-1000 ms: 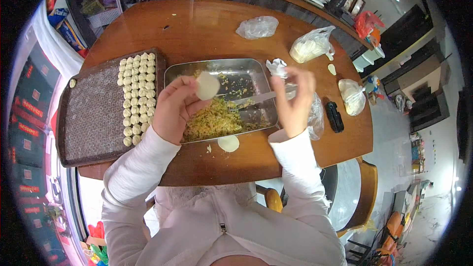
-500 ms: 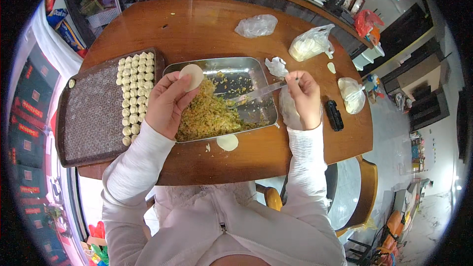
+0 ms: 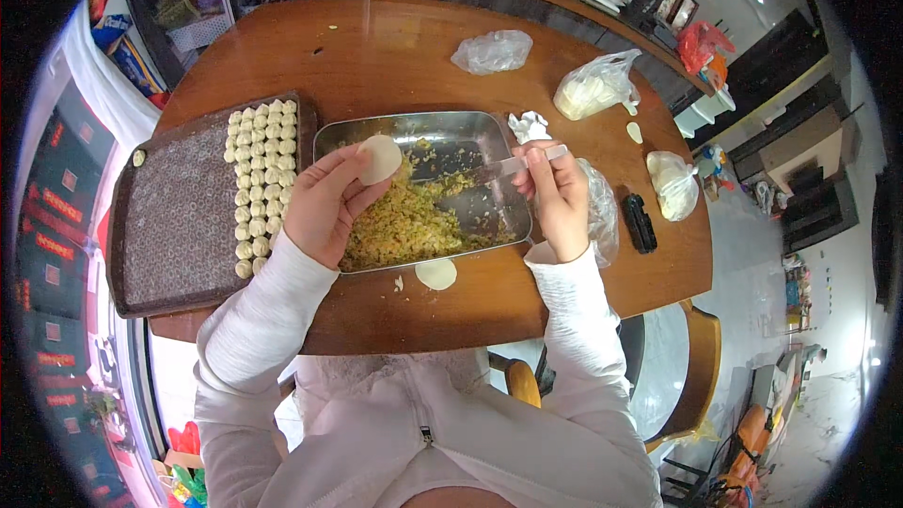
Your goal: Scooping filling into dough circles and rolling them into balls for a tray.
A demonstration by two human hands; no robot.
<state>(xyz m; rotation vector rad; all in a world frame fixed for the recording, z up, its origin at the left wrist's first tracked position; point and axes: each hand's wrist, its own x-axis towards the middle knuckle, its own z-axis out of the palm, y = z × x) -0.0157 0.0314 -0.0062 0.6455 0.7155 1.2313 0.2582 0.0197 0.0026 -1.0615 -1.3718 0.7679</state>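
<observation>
My left hand [image 3: 327,205] pinches a round dough wrapper [image 3: 379,159] by its edge above the left part of a metal pan [image 3: 414,119]. Chopped yellow-green filling [image 3: 400,230] is heaped in that pan, mostly toward its near left side. Over the pan's right rim, my right hand [image 3: 555,193] grips the pale handle of a spatula [image 3: 513,166]; its far end reaches toward the filling and is hard to make out. Another flat wrapper [image 3: 436,274] lies on the table by the pan's near edge. Left of the pan, a dark tray [image 3: 174,216] bears rows of small pleated dumplings [image 3: 257,169].
On the wooden table [image 3: 376,47] lie a crumpled clear bag [image 3: 491,52], two bags of wrappers [image 3: 597,85] [image 3: 672,184], a white tissue [image 3: 529,126] and a black object [image 3: 639,223]. Another clear bag [image 3: 602,212] rests beside my right hand. A chair [image 3: 696,367] stands at the near right.
My right hand has shifted a little left and nearer to me, drawing the spatula's blade out of the heap's right side. My left hand, still holding the wrapper, has moved slightly right.
</observation>
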